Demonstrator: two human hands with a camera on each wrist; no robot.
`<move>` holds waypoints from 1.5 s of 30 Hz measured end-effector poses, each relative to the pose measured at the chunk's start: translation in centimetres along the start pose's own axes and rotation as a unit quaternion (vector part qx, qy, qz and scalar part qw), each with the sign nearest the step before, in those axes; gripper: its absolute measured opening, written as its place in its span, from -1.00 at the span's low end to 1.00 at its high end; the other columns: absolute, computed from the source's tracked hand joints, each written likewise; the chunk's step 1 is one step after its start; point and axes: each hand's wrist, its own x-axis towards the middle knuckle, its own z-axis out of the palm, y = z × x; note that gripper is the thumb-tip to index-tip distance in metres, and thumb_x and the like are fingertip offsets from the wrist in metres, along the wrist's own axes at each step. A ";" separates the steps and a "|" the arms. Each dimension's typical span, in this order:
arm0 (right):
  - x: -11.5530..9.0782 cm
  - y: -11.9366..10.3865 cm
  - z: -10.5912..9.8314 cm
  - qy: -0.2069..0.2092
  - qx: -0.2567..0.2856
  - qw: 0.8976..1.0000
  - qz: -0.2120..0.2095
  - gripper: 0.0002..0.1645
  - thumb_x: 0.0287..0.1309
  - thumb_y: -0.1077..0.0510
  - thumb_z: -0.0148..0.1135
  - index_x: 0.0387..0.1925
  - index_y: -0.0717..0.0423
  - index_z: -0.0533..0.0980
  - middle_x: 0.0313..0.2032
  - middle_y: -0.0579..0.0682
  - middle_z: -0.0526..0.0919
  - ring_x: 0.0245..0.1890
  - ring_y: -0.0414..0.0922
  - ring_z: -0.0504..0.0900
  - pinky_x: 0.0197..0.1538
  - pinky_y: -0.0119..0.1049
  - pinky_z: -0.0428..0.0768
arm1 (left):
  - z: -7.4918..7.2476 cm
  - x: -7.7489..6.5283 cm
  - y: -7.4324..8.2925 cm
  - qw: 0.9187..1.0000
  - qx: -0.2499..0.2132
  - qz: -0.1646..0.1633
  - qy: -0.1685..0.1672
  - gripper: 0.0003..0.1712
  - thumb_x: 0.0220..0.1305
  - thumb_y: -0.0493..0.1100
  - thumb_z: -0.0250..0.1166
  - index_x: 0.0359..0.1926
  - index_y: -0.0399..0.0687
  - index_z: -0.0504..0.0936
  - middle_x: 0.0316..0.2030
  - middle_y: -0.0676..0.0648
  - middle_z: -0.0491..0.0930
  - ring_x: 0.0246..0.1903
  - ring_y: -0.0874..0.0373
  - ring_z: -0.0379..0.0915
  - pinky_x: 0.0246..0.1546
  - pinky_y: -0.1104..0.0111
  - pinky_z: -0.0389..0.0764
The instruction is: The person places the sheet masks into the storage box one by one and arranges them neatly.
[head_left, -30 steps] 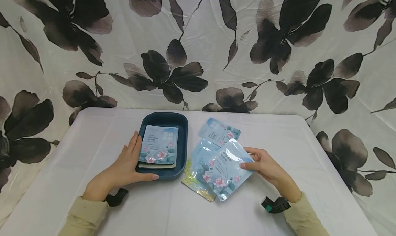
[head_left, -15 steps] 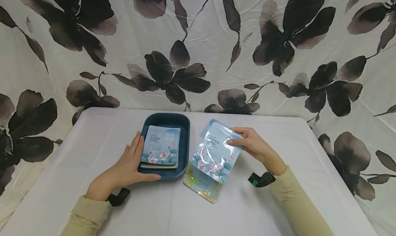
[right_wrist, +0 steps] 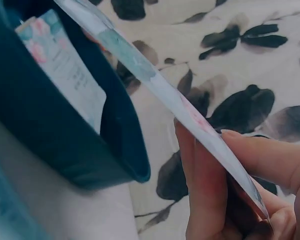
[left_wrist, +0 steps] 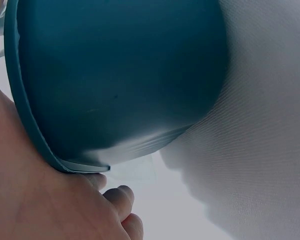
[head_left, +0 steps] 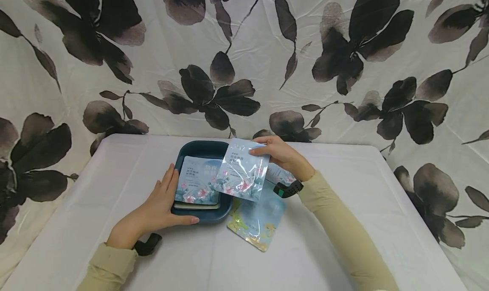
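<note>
My right hand [head_left: 280, 154] pinches a light blue sachet [head_left: 243, 172] with pink lotus flowers by its upper right side, thumb on the front and fingers behind. In the head view the sachet overlaps the right rim of the dark blue tray [head_left: 225, 212]. The right wrist view shows the sachet edge-on beside the tray wall. My left hand [head_left: 156, 204] rests along the tray's left side, fingers straight, thumb at the near rim. Inside the tray lies a small stack of sachets, a blue lotus one [head_left: 196, 180] on top.
Right of the tray, a blue and yellow-green sachet [head_left: 257, 223] lies on the white tabletop [head_left: 183, 261]. Another lotus sachet [head_left: 280, 172] shows partly behind the right wrist. A floral cloth [head_left: 286, 70] hangs behind the table.
My right hand has lifted the lotus sachet off the loose sachets and carried it left and away from me to the tray's right rim. My left hand stays at the tray.
</note>
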 end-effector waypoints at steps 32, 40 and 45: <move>9.1 1.1 10.5 -0.009 -0.234 0.970 -0.060 -0.66 0.09 0.32 0.39 -0.05 0.33 0.65 -0.30 0.13 0.72 -0.51 -0.20 0.61 -0.41 -0.41 0.58 | 0.0 -0.2 0.0 1.000 -0.003 -0.003 -0.007 0.67 -0.16 0.48 0.46 0.52 -0.37 -0.40 0.52 -0.28 -0.57 0.49 -0.34 -0.51 0.39 -0.25 -0.31; 9.1 2.2 11.8 0.050 -0.316 0.946 -0.062 -0.67 0.06 0.24 0.48 -0.10 0.24 0.68 -0.29 0.07 0.70 -0.52 -0.17 0.61 -0.43 -0.43 0.55 | -0.1 -0.1 0.2 1.000 0.000 0.000 -0.005 0.67 -0.17 0.49 0.46 0.52 -0.40 -0.36 0.53 -0.28 -0.56 0.49 -0.34 -0.51 0.39 -0.24 -0.30; 9.1 2.4 12.1 0.061 -0.335 0.938 -0.062 -0.68 0.06 0.21 0.47 -0.11 0.23 0.68 -0.30 0.05 0.70 -0.50 -0.18 0.59 -0.43 -0.45 0.54 | 0.0 0.0 0.1 1.000 0.002 0.001 -0.004 0.67 -0.17 0.49 0.46 0.52 -0.39 -0.37 0.53 -0.28 -0.56 0.49 -0.33 -0.51 0.39 -0.25 -0.30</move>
